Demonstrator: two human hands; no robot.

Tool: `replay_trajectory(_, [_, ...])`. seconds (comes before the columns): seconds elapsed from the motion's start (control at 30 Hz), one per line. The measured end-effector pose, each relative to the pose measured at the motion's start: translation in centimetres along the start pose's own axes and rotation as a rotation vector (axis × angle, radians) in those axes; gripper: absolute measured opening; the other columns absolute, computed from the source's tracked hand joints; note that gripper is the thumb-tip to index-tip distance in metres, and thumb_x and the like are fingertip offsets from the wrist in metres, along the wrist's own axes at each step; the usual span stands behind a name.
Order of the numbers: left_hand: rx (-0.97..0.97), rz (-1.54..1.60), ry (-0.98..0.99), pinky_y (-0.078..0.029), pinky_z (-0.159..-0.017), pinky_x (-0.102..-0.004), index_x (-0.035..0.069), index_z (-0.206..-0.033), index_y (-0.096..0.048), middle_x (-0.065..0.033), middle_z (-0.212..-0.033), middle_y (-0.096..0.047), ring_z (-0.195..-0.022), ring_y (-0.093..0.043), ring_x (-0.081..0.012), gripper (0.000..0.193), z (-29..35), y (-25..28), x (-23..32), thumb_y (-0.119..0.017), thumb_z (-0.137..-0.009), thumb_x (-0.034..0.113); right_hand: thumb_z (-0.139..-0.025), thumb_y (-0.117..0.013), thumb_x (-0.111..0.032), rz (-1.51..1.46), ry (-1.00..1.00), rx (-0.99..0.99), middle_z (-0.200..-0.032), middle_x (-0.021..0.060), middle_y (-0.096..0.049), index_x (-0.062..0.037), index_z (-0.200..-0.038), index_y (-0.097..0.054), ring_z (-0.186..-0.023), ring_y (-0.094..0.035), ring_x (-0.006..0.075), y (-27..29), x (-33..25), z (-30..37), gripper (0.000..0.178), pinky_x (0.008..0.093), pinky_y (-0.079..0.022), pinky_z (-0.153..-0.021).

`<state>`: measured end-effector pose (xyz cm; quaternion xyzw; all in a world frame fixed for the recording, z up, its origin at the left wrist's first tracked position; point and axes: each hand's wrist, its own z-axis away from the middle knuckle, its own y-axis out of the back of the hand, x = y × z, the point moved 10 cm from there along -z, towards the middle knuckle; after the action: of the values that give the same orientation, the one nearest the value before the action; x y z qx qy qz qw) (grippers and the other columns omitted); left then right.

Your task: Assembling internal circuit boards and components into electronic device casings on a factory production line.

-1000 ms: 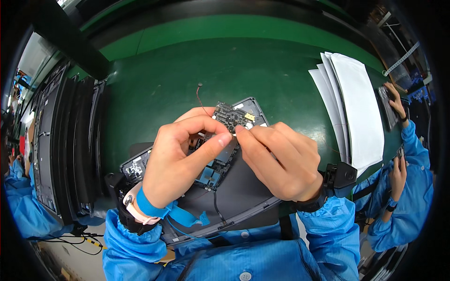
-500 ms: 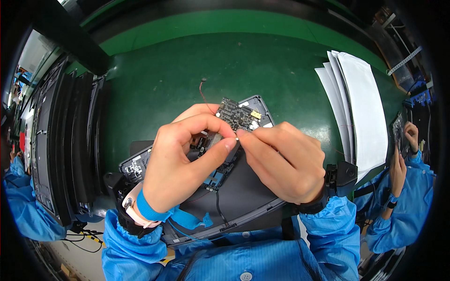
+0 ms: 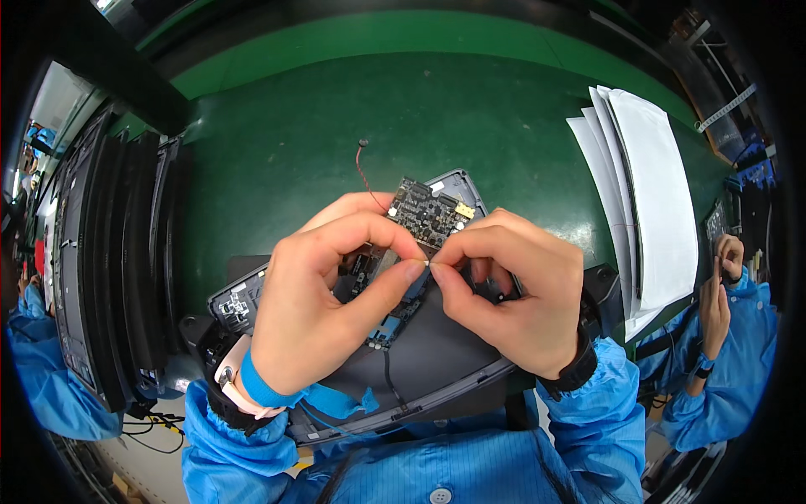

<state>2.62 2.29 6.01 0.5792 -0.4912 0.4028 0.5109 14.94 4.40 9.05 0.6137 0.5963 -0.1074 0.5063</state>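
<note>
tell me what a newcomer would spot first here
Probably the left hand and right hand, fingertips together at a tiny pale piece mid-picture, too small to identify. Just beyond them sits a dark circuit board, with a thin red wire reaching onto the green table at its left. Bright white sheets stand out at the table's right.

My widest way through lay across the far table point(image 3: 478, 109), where a thin red wire point(image 3: 363, 172) stuck out just beyond my left hand point(image 3: 323, 290). The circuit board point(image 3: 428, 210) blocked the middle. Dark upright panels point(image 3: 134, 252) walled off the left; white sheets point(image 3: 659, 193) stood on the right, leaving a narrow gap beside my right hand point(image 3: 525, 290). The dark casing point(image 3: 445, 361) took up the near side.
</note>
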Motion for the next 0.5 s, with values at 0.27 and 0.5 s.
replay_trajectory(0.27, [0.011,0.178,0.186,-0.046,-0.08,-0.0233,-0.009,-0.095,-0.059,-0.0091,-0.1,-0.055,-0.089,-0.057,-0.014,0.02,0.3,-0.2,-0.9,-0.06,-0.075,-0.013,-0.07,-0.066,0.002,-0.293,-0.395,0.063,-0.069,-0.0002,-0.059,-0.0035,-0.079,-0.063,-0.056,-0.047,0.0045,0.5,4.7,1.6,0.011,0.0192,-0.035,-0.047])
replay_trajectory(0.5, [0.007,0.184,0.185,-0.048,-0.078,-0.0243,-0.01,-0.095,-0.058,-0.0105,-0.1,-0.055,-0.088,-0.059,-0.0153,0.02,0.3,-0.2,-0.9,-0.061,-0.075,-0.013,-0.071,-0.066,0.001,-0.291,-0.411,0.072,-0.07,0.0006,-0.06,-0.0029,-0.08,-0.064,-0.055,-0.047,0.0051,0.6,5.0,1.8,0.01,0.0193,-0.036,-0.048])
